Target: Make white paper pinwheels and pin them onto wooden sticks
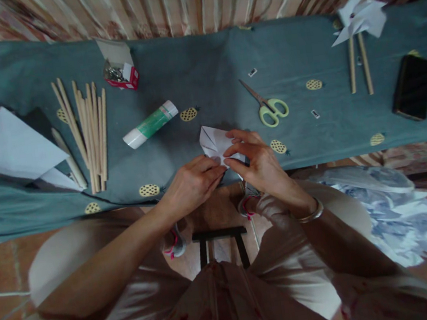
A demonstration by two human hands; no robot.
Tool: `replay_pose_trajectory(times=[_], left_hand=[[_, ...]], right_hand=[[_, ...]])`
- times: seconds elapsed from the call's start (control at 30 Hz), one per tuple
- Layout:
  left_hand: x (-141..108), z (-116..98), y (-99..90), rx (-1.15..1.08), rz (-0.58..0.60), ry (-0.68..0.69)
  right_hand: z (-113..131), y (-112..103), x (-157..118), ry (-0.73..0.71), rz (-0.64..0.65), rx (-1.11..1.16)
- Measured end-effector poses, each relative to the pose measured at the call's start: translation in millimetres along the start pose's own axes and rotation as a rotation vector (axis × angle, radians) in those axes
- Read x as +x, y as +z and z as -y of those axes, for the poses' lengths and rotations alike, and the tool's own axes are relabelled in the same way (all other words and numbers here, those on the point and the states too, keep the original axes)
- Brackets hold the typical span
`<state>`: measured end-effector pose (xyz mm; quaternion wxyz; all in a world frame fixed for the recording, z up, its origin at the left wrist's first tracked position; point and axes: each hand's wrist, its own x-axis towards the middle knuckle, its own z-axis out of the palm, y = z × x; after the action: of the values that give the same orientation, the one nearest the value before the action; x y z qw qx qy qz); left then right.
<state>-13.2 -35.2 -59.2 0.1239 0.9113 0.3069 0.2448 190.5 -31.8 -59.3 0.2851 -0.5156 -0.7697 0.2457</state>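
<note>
A small piece of white paper [211, 140] with cut or creased lines is between my hands at the table's near edge. My left hand [196, 180] pinches its lower left side, fingertips pressed together. Over its right side bends my right hand [254, 157], thumb and fingers closed on the paper. Scissors [267, 105] with light green handles lie beyond my right hand. A white and green glue stick [151, 124] rests beyond my left hand. At the back right are white paper pinwheels [361, 18] with wooden sticks.
Several wooden sticks [93, 133] lie left of the glue stick, near white paper sheets [4, 136]. An open red box [122, 76] holds small metal pieces. A dark phone [414, 86] lies far right. Below the table, a plastic bag [394, 210] bulges with paper.
</note>
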Motion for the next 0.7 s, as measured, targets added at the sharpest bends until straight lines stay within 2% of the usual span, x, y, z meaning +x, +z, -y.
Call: replay_pose_trajectory(times=[0.27,0.43,0.7], left_hand=[[-1.3,0.1,-0.1,-0.009,0.036,-0.024],[-1.0,-0.3,-0.3,-0.016,0.034,-0.019],[-0.3,-0.8,-0.7,-0.018,0.055,-0.031]], right_hand=[[1.5,0.2,-4.3,-0.094,-0.022,-0.058],[3.2,2.1,-8.5,-0.083,0.045,-0.099],[2.5,10.7,-17.5,-0.054,-0.003,-0.156]])
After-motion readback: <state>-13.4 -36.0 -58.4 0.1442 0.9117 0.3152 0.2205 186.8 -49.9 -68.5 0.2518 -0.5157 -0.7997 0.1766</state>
